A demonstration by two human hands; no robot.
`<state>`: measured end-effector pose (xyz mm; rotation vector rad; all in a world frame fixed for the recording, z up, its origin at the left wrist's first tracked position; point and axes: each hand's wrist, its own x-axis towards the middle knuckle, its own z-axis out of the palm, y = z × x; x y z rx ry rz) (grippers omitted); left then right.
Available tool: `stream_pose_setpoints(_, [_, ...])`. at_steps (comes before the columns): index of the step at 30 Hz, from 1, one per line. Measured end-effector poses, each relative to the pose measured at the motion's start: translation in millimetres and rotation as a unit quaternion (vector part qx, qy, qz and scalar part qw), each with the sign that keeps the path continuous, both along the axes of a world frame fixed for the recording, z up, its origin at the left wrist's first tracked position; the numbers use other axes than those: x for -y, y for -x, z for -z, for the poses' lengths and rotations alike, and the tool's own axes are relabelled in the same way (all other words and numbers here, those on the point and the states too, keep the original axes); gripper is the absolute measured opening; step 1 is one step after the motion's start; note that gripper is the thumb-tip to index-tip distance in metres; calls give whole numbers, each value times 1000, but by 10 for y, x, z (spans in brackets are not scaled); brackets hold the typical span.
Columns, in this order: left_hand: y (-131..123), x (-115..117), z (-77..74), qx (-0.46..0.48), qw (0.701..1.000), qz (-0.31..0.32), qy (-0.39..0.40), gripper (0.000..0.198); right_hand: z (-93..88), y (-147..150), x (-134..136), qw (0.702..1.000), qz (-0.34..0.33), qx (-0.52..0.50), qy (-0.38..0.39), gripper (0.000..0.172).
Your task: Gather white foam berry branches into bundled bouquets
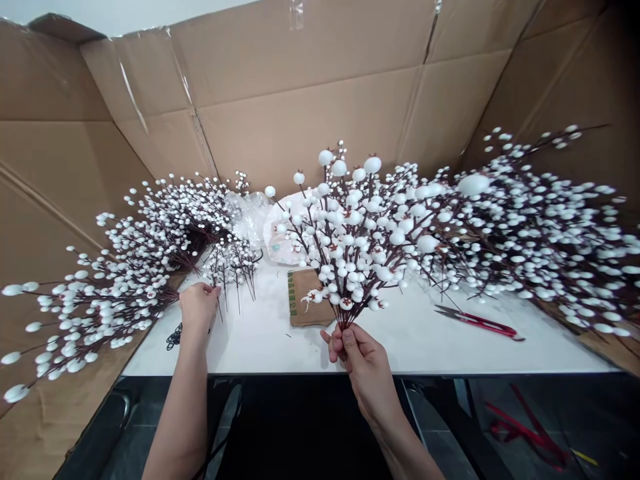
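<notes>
Across that table [270,350], one berry-stem heap [143,239] sits frame left, another heap [547,230] frame right, a cardboard piece [311,312] between, snips [483,323] lower right.

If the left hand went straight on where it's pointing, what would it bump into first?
Probably the small sprigs with white berries. They are just ahead of the left hand, and one thin stem looks right at its fingertips, though touching or just behind is hard to tell.
</notes>
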<state>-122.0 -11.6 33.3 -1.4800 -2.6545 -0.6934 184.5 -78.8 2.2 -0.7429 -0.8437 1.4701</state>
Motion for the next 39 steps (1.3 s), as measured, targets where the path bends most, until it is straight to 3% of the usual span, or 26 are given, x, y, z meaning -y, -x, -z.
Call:
stream_pose_setpoints(11, [24, 31, 7, -17, 999, 11, 41, 24, 26, -3, 18, 1000, 1, -1, 0, 24])
stream_pose_setpoints(19, [-53, 218, -253, 19, 998, -17, -62, 28, 34, -8, -13, 1000, 15, -8, 1, 23])
stream_pose_setpoints(23, [-445, 460, -340, 82, 985, 24, -148, 32, 19, 76, -37, 999, 37, 21, -11, 26])
stream_pose_setpoints(26, [-968, 690, -275, 269, 914, 110, -284, 25, -12, 180, -61, 997, 53, 43, -24, 26])
stream_pose_setpoints(30, [-1547, 872, -119, 382, 861, 135, -307, 15, -42, 311, -53, 996, 63, 62, -33, 25])
stream_pose_setpoints(33, [-1715, 873, -79, 398, 855, 151, -295, 15, -43, 376, -18, 994, 66, 74, -40, 24])
stream_pose_setpoints(39, [-1788, 833, -112, 439, 843, 147, -276, 17, -26, 452, -13, 992, 90, 73, -46, 24])
